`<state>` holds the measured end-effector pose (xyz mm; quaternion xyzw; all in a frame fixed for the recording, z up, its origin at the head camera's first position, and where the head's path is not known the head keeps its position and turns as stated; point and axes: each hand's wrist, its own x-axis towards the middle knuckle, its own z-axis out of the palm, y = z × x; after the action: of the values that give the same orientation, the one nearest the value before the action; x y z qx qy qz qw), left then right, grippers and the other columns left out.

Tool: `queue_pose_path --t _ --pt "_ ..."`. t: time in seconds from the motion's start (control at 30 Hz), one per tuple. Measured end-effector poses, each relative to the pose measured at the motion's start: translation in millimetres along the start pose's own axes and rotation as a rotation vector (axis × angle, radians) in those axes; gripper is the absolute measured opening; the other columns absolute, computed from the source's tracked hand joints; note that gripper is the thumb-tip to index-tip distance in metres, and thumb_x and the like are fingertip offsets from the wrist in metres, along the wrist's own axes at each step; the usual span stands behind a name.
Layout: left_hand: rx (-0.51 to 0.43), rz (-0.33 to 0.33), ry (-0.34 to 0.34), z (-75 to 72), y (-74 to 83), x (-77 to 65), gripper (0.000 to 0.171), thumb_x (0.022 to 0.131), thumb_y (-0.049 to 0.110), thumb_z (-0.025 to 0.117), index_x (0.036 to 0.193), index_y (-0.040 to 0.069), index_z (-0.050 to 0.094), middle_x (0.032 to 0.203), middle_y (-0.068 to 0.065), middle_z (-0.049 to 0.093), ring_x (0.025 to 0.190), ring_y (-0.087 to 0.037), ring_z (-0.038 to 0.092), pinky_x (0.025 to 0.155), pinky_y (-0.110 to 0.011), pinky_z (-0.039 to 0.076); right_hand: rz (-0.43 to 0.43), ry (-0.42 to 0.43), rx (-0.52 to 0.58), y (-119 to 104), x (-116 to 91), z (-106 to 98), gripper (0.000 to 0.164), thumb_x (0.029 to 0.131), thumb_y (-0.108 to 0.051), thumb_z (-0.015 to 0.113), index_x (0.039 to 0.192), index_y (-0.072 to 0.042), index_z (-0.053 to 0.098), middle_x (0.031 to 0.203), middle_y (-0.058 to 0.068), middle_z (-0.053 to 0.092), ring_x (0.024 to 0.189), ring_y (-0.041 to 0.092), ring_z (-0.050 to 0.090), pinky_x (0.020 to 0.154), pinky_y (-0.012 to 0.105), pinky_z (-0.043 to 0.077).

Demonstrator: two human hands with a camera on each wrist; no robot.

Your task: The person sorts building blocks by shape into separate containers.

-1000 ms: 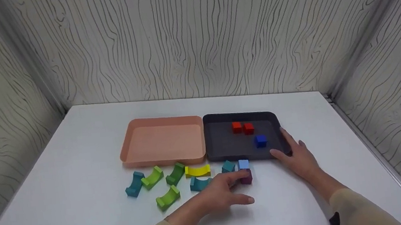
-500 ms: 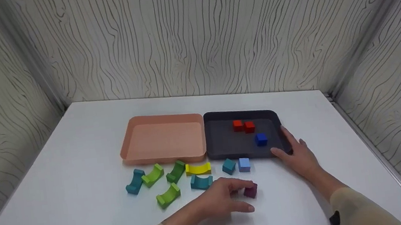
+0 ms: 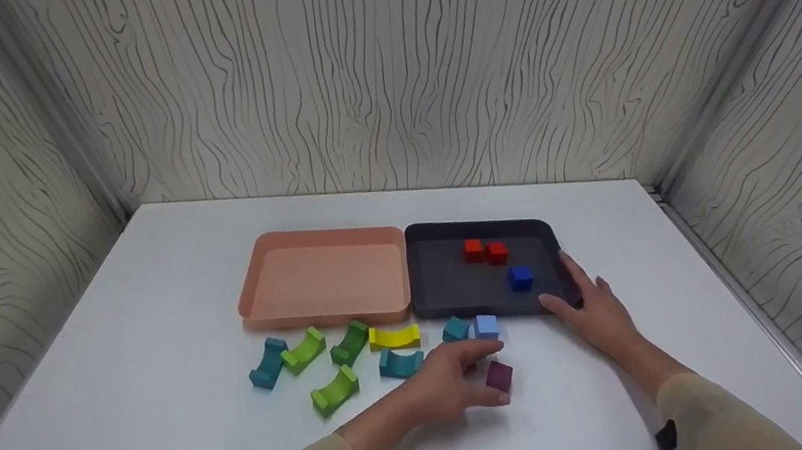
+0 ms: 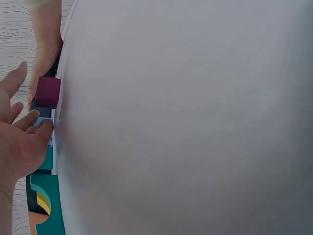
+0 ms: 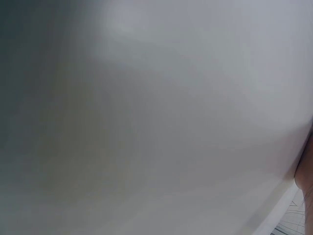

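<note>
My left hand (image 3: pixel 438 387) is at the front of the white table, its thumb and index finger spread on either side of a purple cube (image 3: pixel 499 377). In the left wrist view a gap shows between the thumb and the purple cube (image 4: pixel 48 92), and the other fingers (image 4: pixel 41 128) lie on its far side. My right hand (image 3: pixel 596 312) rests at the near right corner of the dark tray (image 3: pixel 454 291), thumb at the front rim and fingers along the right side. Two red cubes (image 3: pixel 497 252) and a dark blue cube (image 3: pixel 521 278) sit in that tray.
A salmon-pink tray (image 3: pixel 331 278) adjoins the dark one. In front lie a light blue cube (image 3: pixel 486 326), a teal cube (image 3: pixel 456 329) and several arch-shaped blocks, including a yellow one (image 3: pixel 394 337) and a teal one (image 3: pixel 401 362). Patterned walls surround the table.
The purple cube has slid toward me, away from the light blue cube, under my left fingers. My left index finger has since come off it and reaches past it. My right hand stays put.
</note>
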<state>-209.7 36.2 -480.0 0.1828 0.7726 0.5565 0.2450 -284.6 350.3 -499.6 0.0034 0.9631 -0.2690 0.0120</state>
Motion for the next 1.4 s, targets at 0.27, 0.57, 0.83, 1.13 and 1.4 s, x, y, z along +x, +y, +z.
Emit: queue_pose_path --t 0.27,0.57,0.83,1.13,1.4 --pt "-0.019 0.023 0.009 1.5 -5.8 3.8 0.058 0.089 0.017 0.089 0.142 0.028 0.068 0.138 0.017 0.066 0.132 -0.006 0.058 0.116 -0.038 0.045 -0.029 0.023 -0.005 3 3 -1 0.096 0.100 -0.072 0.053 0.173 -0.028 0.009 0.170 0.030 0.023 0.152 0.065 0.010 0.115 0.082 0.018" --pt "0.025 -0.014 0.026 3.9 -8.9 6.6 0.055 0.089 0.018 0.088 0.140 0.031 0.070 0.135 0.021 0.066 0.133 -0.006 0.057 0.117 -0.039 0.044 -0.023 0.019 0.003 6 2 -1 0.096 0.100 -0.072 0.054 0.173 -0.030 0.007 0.171 0.030 0.021 0.153 0.065 0.010 0.115 0.082 0.017" --pt "0.025 -0.014 0.036 4.2 -9.9 6.1 0.050 0.091 0.017 0.087 0.137 0.031 0.072 0.130 0.020 0.068 0.127 -0.005 0.059 0.115 -0.039 0.047 -0.020 0.016 0.002 4 1 0 0.095 0.101 -0.070 0.055 0.173 -0.030 0.007 0.170 0.031 0.022 0.153 0.064 0.009 0.115 0.082 0.018" --pt "0.057 0.005 0.046 3.6 -11.2 3.8 0.047 0.091 0.019 0.087 0.134 0.029 0.074 0.126 0.019 0.068 0.122 -0.006 0.060 0.114 -0.040 0.048 -0.030 0.026 0.004 4 1 1 0.093 0.102 -0.069 0.054 0.173 -0.027 0.009 0.169 0.031 0.024 0.153 0.064 0.011 0.115 0.082 0.019" --pt "0.054 -0.001 0.048 4.1 -11.4 4.2 0.041 0.091 0.018 0.087 0.129 0.031 0.076 0.118 0.020 0.068 0.115 -0.008 0.060 0.111 -0.041 0.050 -0.022 0.021 -0.004 3 1 0 0.095 0.101 -0.072 0.052 0.173 -0.028 0.009 0.169 0.032 0.024 0.153 0.064 0.011 0.115 0.082 0.018"
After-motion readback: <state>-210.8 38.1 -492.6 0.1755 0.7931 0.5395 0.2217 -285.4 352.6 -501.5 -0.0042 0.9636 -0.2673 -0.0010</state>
